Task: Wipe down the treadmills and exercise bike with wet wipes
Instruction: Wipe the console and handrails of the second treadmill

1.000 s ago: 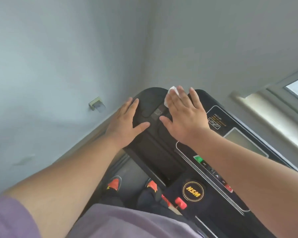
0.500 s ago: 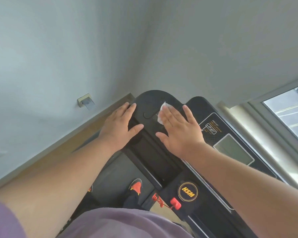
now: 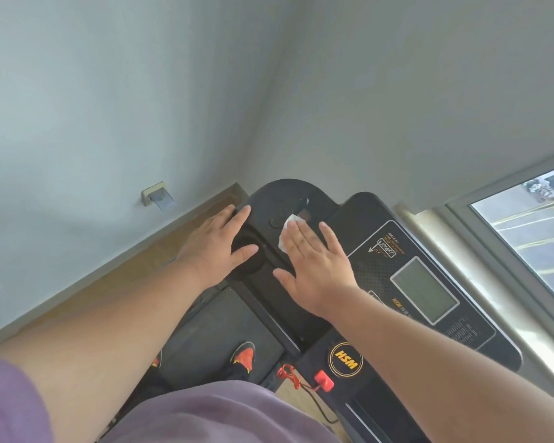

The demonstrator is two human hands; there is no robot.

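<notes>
A black treadmill console (image 3: 375, 247) with a grey display and an orange HSM logo fills the lower middle. My right hand (image 3: 314, 266) lies flat on its left part, fingers straight, pressing a white wet wipe (image 3: 288, 231) whose edge shows past my fingertips. My left hand (image 3: 216, 247) rests flat with straight fingers on the console's left end, over a round cup recess. The dark belt (image 3: 218, 337) lies below, with my orange-toed shoes on it.
Grey walls meet in a corner right behind the console. A wall socket (image 3: 155, 194) sits at the left above a wooden floor strip. A window (image 3: 531, 231) and its sill run along the right. A red safety key (image 3: 323, 384) with a cord hangs below the logo.
The view has tilted up and drawn back, showing more window and floor. My right hand slid the wipe slightly toward me and to the left across the console top; my left hand stayed put.
</notes>
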